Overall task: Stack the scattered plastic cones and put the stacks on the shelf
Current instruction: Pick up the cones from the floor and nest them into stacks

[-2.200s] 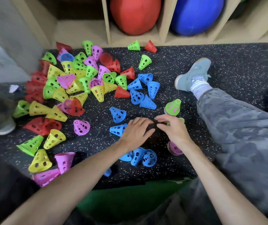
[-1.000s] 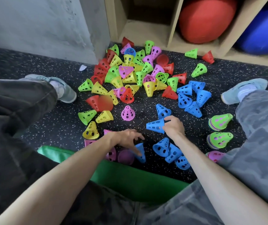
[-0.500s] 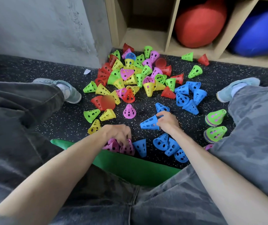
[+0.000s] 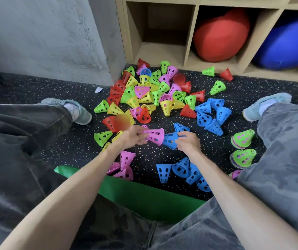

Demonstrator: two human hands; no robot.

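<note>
Here my left hand (image 4: 133, 137) pinches the narrow tip of a pink perforated plastic cone (image 4: 154, 135), lifted off the floor and lying sideways with its wide mouth pointing right. My right hand (image 4: 188, 141) curls round a blue perforated plastic cone (image 4: 170, 140), also on its side, its wide rim just beside the pink one's mouth; whether the two rims touch I cannot tell.

I sit on a green mat (image 4: 153, 199) with my legs spread over the dark speckled rubber floor (image 4: 68, 141). Ahead lies the big mixed heap of red, yellow, green and pink cones (image 4: 150, 94), reaching the foot of the pale wooden cubby shelf (image 4: 191, 33). To its right sits a cluster of blue cones (image 4: 212, 112); nearer me, between my arms, lie a smaller group of blue cones (image 4: 184, 171) and a few loose pink cones (image 4: 125, 165). By my right knee, two short stacks topped with green cones (image 4: 243, 148) rest tilted on the floor. In the shelf's compartments sit a large red ball (image 4: 220, 33) and a large blue ball (image 4: 287, 42).
</note>
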